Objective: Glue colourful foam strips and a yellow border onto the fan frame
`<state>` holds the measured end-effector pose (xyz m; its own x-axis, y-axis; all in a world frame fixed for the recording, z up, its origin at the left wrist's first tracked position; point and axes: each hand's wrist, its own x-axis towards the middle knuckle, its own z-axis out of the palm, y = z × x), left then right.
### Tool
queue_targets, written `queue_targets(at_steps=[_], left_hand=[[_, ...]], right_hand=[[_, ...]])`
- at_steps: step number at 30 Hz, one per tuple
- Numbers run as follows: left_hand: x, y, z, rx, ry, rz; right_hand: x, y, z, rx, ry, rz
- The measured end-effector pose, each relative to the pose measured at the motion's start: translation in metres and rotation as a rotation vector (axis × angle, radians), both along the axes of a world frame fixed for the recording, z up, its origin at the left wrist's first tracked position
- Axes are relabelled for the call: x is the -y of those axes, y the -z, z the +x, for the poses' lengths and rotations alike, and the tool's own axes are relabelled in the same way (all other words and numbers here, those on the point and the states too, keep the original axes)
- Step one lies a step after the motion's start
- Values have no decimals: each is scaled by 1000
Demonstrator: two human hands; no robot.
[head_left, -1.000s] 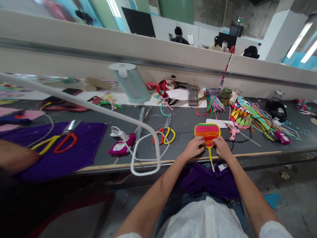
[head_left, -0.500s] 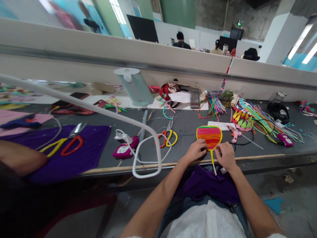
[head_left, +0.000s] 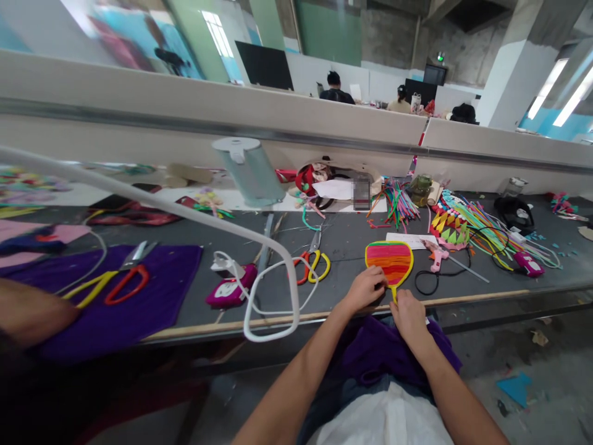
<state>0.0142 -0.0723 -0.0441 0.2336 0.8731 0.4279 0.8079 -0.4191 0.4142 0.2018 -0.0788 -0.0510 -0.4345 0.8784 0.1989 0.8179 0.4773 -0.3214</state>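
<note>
A fan-shaped piece (head_left: 390, 262) with a yellow rim and pink, orange and red stripes lies at the table's front edge. My left hand (head_left: 368, 287) is closed on its lower left rim. Around the yellow handle below the striped part are the fingers of my right hand (head_left: 410, 313), which cover most of it. Purple cloth (head_left: 370, 349) rests on my lap beneath both hands. Behind the fan is a white paper strip (head_left: 410, 241), and a pink glue gun (head_left: 437, 256) lies to its right.
A white lamp frame (head_left: 296, 296) juts over the table left of my hands. Behind it are red-and-yellow scissors (head_left: 315, 259) and a pale kettle (head_left: 250, 173). Pipe cleaners (head_left: 401, 201) lie at the back. Another person's arm (head_left: 32, 312) rests at far left.
My right hand has moved down and left from beside the fan's right rim and closed round its handle. My left hand stays at the lower left rim. The view has shifted slightly.
</note>
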Motion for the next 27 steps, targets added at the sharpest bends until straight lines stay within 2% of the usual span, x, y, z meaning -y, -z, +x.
queue_targets(at_steps=[8, 13, 17, 19, 22, 27], left_hand=[[8, 0, 0, -70, -15, 76], [14, 3, 6, -136, -44, 133], [20, 5, 12, -211, -3, 142], [22, 5, 14, -241, 25, 137], [22, 3, 15, -262, 39, 131], [22, 2, 14, -281, 46, 134]], right_hand=[[-6, 4, 8, -195, 30, -98], [-11, 0, 28, -349, -56, -164], [-17, -10, 43, -365, -162, -206], [-27, -17, 49, -349, -168, -199], [-53, -29, 54, -310, -71, -167], [-104, -43, 42, -163, 78, -202]])
